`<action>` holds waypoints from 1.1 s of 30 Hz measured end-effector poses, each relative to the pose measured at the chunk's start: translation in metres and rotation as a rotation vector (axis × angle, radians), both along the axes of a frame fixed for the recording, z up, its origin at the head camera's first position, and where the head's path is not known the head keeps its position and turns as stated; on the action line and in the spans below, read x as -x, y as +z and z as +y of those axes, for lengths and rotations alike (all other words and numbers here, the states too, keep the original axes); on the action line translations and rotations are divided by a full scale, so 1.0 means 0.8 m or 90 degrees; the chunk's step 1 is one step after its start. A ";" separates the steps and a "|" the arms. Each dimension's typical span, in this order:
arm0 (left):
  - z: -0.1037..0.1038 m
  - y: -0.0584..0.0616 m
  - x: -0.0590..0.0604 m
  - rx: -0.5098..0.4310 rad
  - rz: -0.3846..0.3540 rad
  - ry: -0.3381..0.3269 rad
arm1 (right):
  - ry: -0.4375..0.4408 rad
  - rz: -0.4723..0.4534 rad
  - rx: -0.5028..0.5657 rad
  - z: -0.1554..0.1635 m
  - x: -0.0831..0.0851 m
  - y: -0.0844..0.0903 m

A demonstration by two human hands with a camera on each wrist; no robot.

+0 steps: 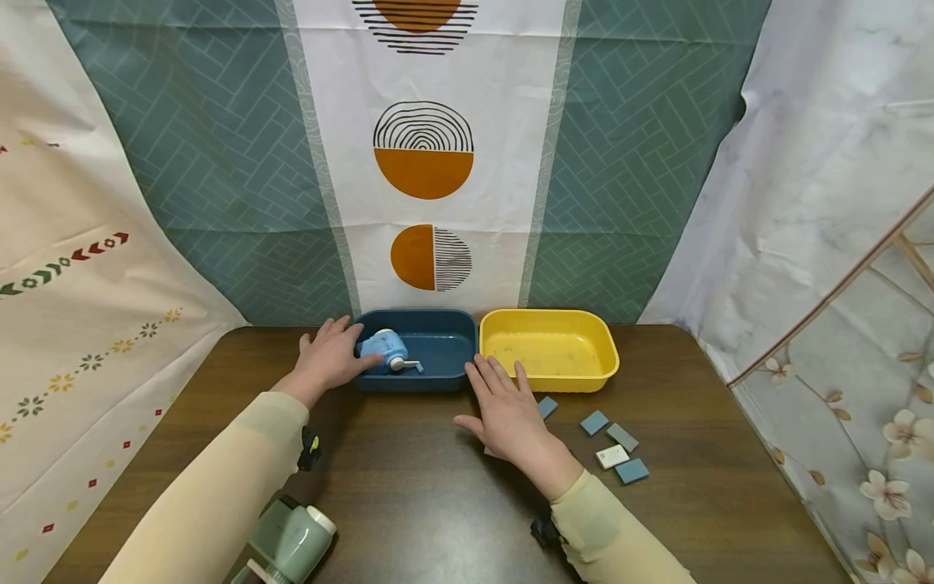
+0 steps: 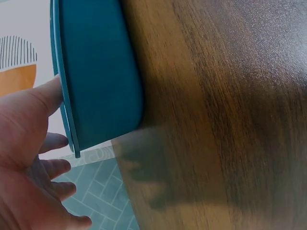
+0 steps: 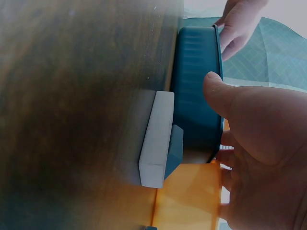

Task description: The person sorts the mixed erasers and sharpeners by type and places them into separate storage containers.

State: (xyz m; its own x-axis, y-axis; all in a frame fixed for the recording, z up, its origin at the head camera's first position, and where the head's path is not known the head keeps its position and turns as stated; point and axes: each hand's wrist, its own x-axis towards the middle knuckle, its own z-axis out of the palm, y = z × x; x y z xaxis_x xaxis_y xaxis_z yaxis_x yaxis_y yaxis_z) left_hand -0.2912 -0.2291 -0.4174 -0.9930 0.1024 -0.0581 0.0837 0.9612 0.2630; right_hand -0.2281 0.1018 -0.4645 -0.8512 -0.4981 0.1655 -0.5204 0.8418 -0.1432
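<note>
My left hand (image 1: 332, 357) lies open at the left rim of a dark blue tray (image 1: 430, 375). Its thumb touches a light blue crank device (image 1: 384, 349) lying inside the tray. In the left wrist view the thumb of that hand (image 2: 29, 143) is by the rim of the blue tray (image 2: 100, 72). My right hand (image 1: 507, 410) is spread flat, low over the table in front of both trays. In the right wrist view a pale grey tile (image 3: 157, 139) and a blue tile (image 3: 174, 146) lie below the right hand's palm (image 3: 259, 143).
A yellow tray (image 1: 549, 380) stands right of the blue one. Several small blue, grey and white tiles (image 1: 613, 446) lie scattered on the brown table (image 1: 409, 487) to the right. A green device (image 1: 290, 539) sits at the near edge. Patterned cloths hang behind and beside.
</note>
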 end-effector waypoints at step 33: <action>-0.023 0.023 -0.075 0.050 0.094 -0.057 | -0.012 -0.033 -0.004 -0.002 -0.001 0.003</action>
